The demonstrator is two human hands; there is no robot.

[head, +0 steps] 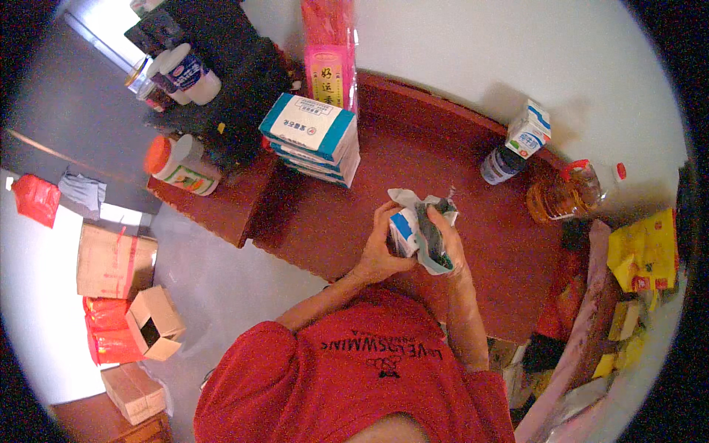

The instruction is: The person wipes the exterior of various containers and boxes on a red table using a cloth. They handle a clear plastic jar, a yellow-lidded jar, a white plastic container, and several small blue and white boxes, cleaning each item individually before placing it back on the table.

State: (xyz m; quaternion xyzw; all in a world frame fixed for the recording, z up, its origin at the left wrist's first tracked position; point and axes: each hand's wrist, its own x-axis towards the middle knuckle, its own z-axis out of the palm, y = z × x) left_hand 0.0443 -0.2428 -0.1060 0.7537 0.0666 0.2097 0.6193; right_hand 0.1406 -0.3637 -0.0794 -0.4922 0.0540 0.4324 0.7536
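Above a dark red wooden table (487, 266), both hands hold a small opened packet or bag (429, 238) with white and pale green sides and a dark inside. My left hand (382, 249) is closed around the blue-and-white side, its thumb low and fingers at the top. My right hand (451, 243) grips the other side, thumb or finger over the upper rim. What the packet holds is too dark to tell. Just beyond the hands, to the upper left, stands a stack of white and teal tissue packs (316, 135).
Behind the stack stands a pink incense packet (329, 77). A dark bottle (501, 165), a milk carton (530, 130) and an oil jug (565, 191) stand at the back right. An orange-lidded jar (185, 166) is at left; cardboard boxes (113, 260) lie on the floor.
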